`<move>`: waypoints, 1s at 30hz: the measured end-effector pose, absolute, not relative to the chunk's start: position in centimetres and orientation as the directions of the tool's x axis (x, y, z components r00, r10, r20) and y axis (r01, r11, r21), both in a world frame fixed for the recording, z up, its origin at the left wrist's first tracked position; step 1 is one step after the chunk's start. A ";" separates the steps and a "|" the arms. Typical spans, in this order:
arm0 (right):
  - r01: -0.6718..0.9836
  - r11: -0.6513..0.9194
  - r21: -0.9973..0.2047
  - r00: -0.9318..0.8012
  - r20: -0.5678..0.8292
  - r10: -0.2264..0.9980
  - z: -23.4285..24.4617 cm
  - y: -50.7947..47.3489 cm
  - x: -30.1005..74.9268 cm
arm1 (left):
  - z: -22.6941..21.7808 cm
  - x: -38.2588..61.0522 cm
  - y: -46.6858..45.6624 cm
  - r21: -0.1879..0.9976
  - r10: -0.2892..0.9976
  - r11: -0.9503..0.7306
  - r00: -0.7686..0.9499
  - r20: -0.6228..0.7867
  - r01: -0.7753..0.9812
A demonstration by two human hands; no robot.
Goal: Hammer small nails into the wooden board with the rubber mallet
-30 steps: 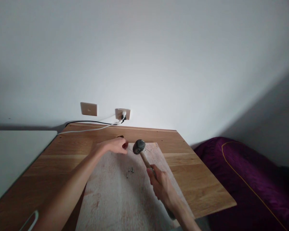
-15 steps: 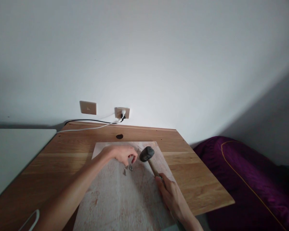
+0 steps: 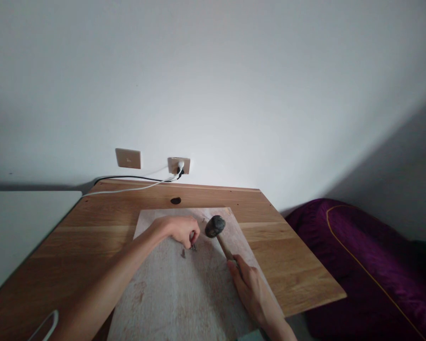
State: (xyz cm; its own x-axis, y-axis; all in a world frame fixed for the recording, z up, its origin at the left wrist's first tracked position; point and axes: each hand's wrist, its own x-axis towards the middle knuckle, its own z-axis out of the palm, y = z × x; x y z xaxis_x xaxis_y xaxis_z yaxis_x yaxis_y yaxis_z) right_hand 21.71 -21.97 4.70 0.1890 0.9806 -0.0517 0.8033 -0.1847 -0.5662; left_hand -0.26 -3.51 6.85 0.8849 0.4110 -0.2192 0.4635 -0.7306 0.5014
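In my right hand point(image 3: 250, 286) is a rubber mallet point(image 3: 216, 226) with a dark head and a wooden handle, my fingers wrapped round the grip. The mallet head is just above the pale wooden board point(image 3: 184, 284), to the right of my left hand point(image 3: 182, 230). My left thumb and fingers are pinched together low over the board, at a few small metal pieces that look like nails point(image 3: 194, 247). What lies between the fingertips is too small to make out. A small greyish scrap point(image 3: 183, 254) rests on the board beside them. Near the far edge a thin nail-like piece point(image 3: 203, 220) shows.
The board lies on a wooden table point(image 3: 287, 265) with a dark cable hole point(image 3: 176, 201) at the back. Cables point(image 3: 128, 191) run to a wall socket point(image 3: 179, 166). A white panel point(image 3: 24, 232) stands left; a purple padded thing point(image 3: 341, 246) is right.
My left hand has dropped slightly, its thumb and fingers closing at the small metal pieces. The mallet has barely moved.
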 end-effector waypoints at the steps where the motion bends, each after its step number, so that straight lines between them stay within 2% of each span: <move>1: 0.795 -0.191 -0.576 0.171 -0.089 0.981 4.8 -22.0 21.7 | 6.8 -0.2 -3.5 0.497 0.414 -0.733 0.884 -0.215 0.464; 4: 0.785 -0.206 -0.584 0.136 -0.161 0.977 5.0 -21.9 21.7 | 7.0 -0.4 -3.3 0.490 0.428 -0.734 0.881 -0.203 0.470; 8: 0.795 -0.235 -0.559 0.175 -0.160 0.971 4.9 -21.9 21.7 | 8.1 -1.7 -2.3 0.485 0.488 -0.724 0.861 -0.142 0.490; 16: 0.778 -0.222 -0.588 0.152 -0.166 0.974 5.3 -22.1 21.5 | 8.8 -5.1 -0.1 0.563 0.674 -0.558 0.729 -0.122 0.610; 21: 0.767 -0.185 -0.615 0.122 -0.143 0.982 5.4 -22.1 21.5 | 7.7 -4.7 0.4 0.536 0.660 -0.607 0.748 -0.071 0.586; 26: 0.785 -0.189 -0.590 0.139 -0.129 0.982 4.9 -22.1 21.8 | 6.5 -4.4 1.0 0.649 0.678 -0.551 0.735 -0.019 0.525; 30: 0.779 -0.194 -0.597 0.133 -0.145 0.980 5.0 -22.1 21.7 | 5.5 -4.5 1.4 0.677 0.696 -0.525 0.718 -0.007 0.515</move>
State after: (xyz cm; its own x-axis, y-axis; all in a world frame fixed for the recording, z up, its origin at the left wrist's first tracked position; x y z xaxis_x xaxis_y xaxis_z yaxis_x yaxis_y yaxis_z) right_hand 21.71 -22.08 5.02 0.1326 0.9805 -0.1454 0.7787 -0.1938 -0.5968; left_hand -4.51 1.42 5.48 0.7181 0.6959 -0.0073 0.5154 -0.5247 0.6775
